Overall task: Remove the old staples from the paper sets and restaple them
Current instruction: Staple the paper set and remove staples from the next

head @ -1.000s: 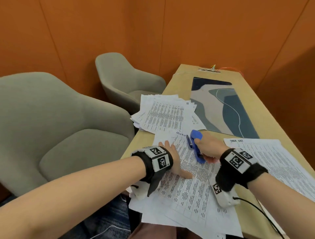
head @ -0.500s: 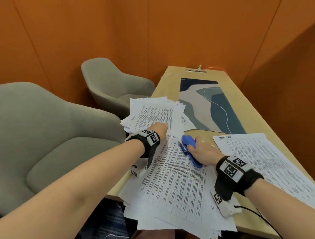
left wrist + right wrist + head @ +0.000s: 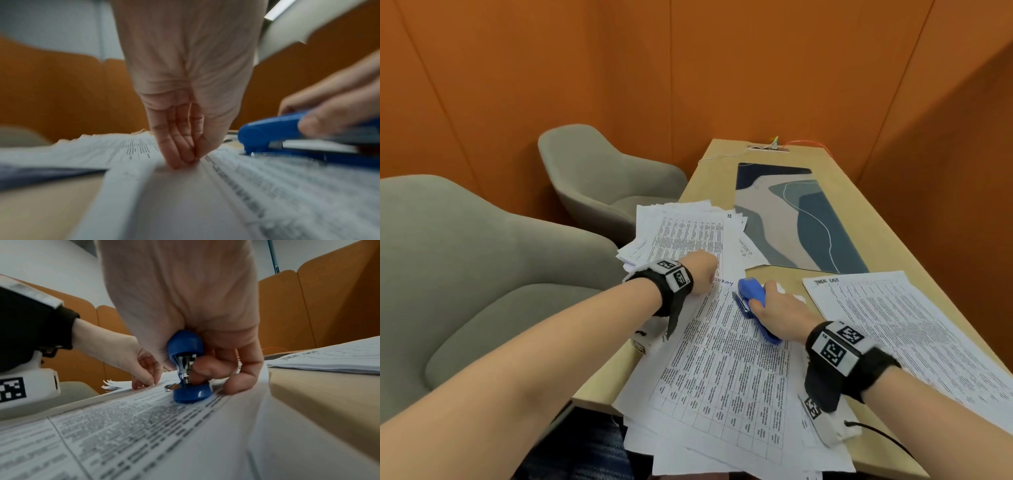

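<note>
Stapler point(image 3: 751, 294): blue, lying on the top sheet of the near paper set point(image 3: 722, 370), nose toward that set's far edge; I read it as resting on the page, not yet over the corner.
Right hand point(image 3: 779, 317): wrapped around the stapler body; in the right wrist view a thumb sits between the upper arm and the base, close by the metal magazine.
Left hand point(image 3: 697, 274): fingertips point(image 3: 185, 157) bunched together and pinching at the far edge of the near set, just left of the stapler nose. Whether a staple sits between them I cannot tell; the left wrist view is blurred.
Other paper: a fanned stack point(image 3: 688, 233) lies beyond the left hand; a further set point(image 3: 914, 329) lies to the right, apart from the hands.
Table point(image 3: 873, 219): the near set overhangs its front edge.
Step in hand, my judgement: clearing or squaring the corner before restapling.
Risk one: sheets fan at the corner, so a staple misses the lower pages; cause, loose alignment.
Risk two: left fingertips caught if the stapler closes while they are so near.
Risk three: the overhanging set slides off under a downward press.
</note>
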The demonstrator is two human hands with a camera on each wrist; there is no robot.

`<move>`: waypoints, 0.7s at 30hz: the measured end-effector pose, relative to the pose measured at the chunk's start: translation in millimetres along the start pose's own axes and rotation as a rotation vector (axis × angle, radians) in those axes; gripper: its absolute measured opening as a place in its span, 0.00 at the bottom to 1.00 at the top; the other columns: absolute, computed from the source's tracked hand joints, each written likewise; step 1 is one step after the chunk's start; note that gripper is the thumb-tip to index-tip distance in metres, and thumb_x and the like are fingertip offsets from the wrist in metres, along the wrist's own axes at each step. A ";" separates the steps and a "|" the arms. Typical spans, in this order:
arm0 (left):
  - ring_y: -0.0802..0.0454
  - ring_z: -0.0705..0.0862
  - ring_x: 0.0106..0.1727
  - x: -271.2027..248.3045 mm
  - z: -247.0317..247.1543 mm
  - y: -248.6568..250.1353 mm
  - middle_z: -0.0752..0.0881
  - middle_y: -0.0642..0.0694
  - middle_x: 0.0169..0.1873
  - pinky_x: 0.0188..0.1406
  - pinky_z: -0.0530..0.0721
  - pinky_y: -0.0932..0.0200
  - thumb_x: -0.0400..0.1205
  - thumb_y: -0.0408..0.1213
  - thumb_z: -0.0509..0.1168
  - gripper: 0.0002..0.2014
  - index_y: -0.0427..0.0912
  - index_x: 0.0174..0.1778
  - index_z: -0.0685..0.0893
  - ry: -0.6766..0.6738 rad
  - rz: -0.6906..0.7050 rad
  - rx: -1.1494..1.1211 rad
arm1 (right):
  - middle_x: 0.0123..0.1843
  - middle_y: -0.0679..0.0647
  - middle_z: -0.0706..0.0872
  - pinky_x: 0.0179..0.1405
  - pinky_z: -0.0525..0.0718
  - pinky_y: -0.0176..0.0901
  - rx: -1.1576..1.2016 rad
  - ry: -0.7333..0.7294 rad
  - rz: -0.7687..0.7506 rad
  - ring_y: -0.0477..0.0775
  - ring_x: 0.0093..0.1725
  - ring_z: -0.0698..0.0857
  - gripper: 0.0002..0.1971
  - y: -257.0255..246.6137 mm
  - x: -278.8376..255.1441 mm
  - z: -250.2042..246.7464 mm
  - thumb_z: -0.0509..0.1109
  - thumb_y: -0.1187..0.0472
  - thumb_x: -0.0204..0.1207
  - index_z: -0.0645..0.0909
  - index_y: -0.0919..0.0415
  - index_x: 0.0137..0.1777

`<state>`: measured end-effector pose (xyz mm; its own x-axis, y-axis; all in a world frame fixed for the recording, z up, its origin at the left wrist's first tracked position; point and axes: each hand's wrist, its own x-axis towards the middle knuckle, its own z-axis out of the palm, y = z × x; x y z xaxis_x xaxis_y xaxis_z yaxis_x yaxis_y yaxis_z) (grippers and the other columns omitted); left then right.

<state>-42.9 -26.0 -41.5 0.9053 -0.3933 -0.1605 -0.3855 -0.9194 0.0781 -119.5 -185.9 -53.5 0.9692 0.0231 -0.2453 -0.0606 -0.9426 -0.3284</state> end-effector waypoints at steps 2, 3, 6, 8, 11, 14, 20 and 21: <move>0.45 0.87 0.46 0.6 1.2 -8.4 0.89 0.39 0.46 0.45 0.84 0.59 0.81 0.33 0.66 0.07 0.34 0.48 0.88 0.011 -0.065 -0.200 | 0.62 0.64 0.81 0.45 0.70 0.45 -0.025 0.006 0.002 0.59 0.47 0.75 0.19 -0.2 1.9 1.2 0.50 0.51 0.86 0.64 0.63 0.68; 0.48 0.87 0.40 0.8 1.6 -11.8 0.89 0.40 0.41 0.41 0.85 0.61 0.82 0.35 0.66 0.08 0.35 0.44 0.88 0.007 -0.100 -0.320 | 0.63 0.64 0.80 0.46 0.70 0.46 -0.042 0.005 0.006 0.60 0.49 0.77 0.19 -0.4 2.5 0.8 0.50 0.50 0.86 0.64 0.63 0.69; 0.44 0.85 0.43 3.6 3.3 -22.0 0.84 0.40 0.40 0.47 0.83 0.55 0.86 0.36 0.60 0.10 0.36 0.46 0.85 0.100 -0.203 -0.388 | 0.68 0.61 0.78 0.52 0.73 0.49 -0.134 -0.024 0.030 0.62 0.61 0.80 0.24 -1.4 3.3 -5.7 0.50 0.46 0.85 0.62 0.60 0.74; 0.41 0.82 0.58 4.7 7.3 -27.6 0.82 0.40 0.56 0.57 0.79 0.52 0.85 0.32 0.59 0.11 0.37 0.60 0.81 0.125 -0.233 -0.312 | 0.70 0.58 0.77 0.56 0.75 0.50 -0.215 0.022 0.032 0.60 0.65 0.78 0.27 -6.9 -0.3 -13.4 0.55 0.42 0.82 0.64 0.57 0.75; 0.41 0.76 0.68 4.1 11.5 -31.1 0.77 0.41 0.68 0.68 0.74 0.51 0.85 0.36 0.59 0.17 0.45 0.70 0.77 0.036 -0.152 -0.264 | 0.69 0.55 0.73 0.61 0.72 0.56 -0.372 0.286 -0.120 0.59 0.68 0.72 0.24 -25.0 -3.4 -17.5 0.61 0.44 0.79 0.70 0.53 0.71; 0.42 0.73 0.71 5.6 7.8 -28.7 0.75 0.42 0.69 0.71 0.73 0.50 0.80 0.39 0.68 0.22 0.47 0.71 0.76 -0.017 -0.121 -0.201 | 0.67 0.52 0.74 0.66 0.65 0.58 -0.415 0.336 -0.286 0.57 0.69 0.70 0.17 -48.2 5.9 -11.9 0.63 0.49 0.80 0.76 0.50 0.67; 0.47 0.79 0.49 7.6 0.4 -34.3 0.81 0.42 0.45 0.45 0.74 0.57 0.77 0.36 0.72 0.11 0.37 0.51 0.81 -0.057 -0.111 -0.419 | 0.56 0.49 0.86 0.65 0.63 0.59 -0.346 0.258 -0.266 0.56 0.63 0.77 0.07 -72.9 32.9 1.8 0.63 0.56 0.81 0.82 0.50 0.52; 0.48 0.77 0.47 6.7 0.5 -35.1 0.80 0.43 0.43 0.44 0.73 0.57 0.77 0.35 0.71 0.09 0.37 0.49 0.81 -0.050 -0.117 -0.468 | 0.55 0.50 0.86 0.64 0.63 0.58 -0.343 0.286 -0.267 0.57 0.61 0.78 0.06 -74.0 34.1 2.6 0.62 0.58 0.81 0.80 0.49 0.47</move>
<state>-23.5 3.6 -45.7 0.9237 -0.2983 -0.2404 -0.1501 -0.8591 0.4893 -82.6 -114.6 -40.0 0.9695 0.2313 0.0812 0.2333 -0.9723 -0.0159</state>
